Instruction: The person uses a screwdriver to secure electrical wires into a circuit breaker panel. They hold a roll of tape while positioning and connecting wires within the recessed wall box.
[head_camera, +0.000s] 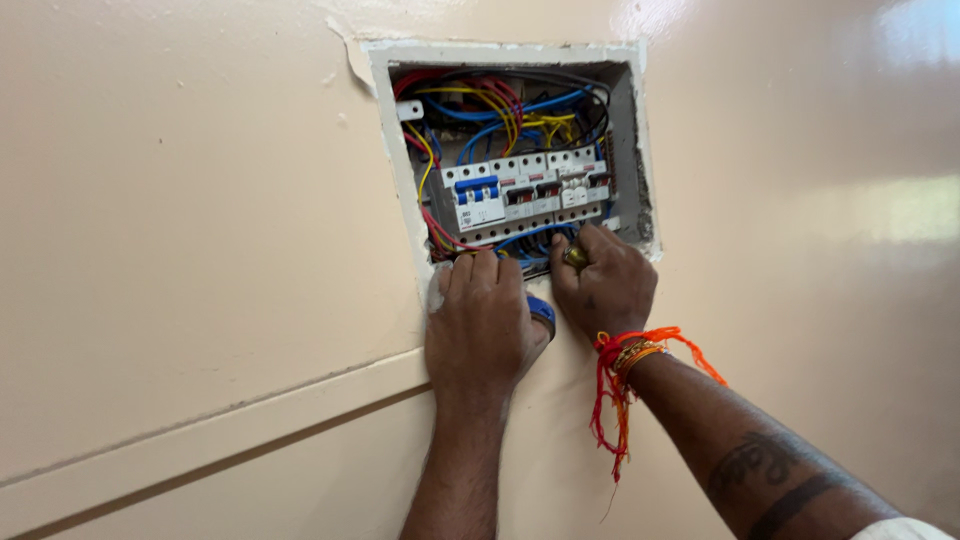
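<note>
1. head view: left hand (480, 325) lies flat at six o'clock of the recessed grey wall box of coloured wires (625, 150), fingers together, a blue-handled tool (542, 312) under its palm.
2. right hand (603, 285) at five o'clock, fingers curled into the wires under the white row of circuit breakers (528, 192); what it grips cannot be told.

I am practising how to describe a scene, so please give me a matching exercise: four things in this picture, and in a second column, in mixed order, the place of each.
Things:
1. left hand
2. right hand
3. row of breakers
4. red and orange thread

Places:
A. in the middle of the wall box
B. around the right wrist
C. at the lower left edge of the box
D. at the lower right edge of the box

Pairs: 1-C, 2-D, 3-A, 4-B
</note>
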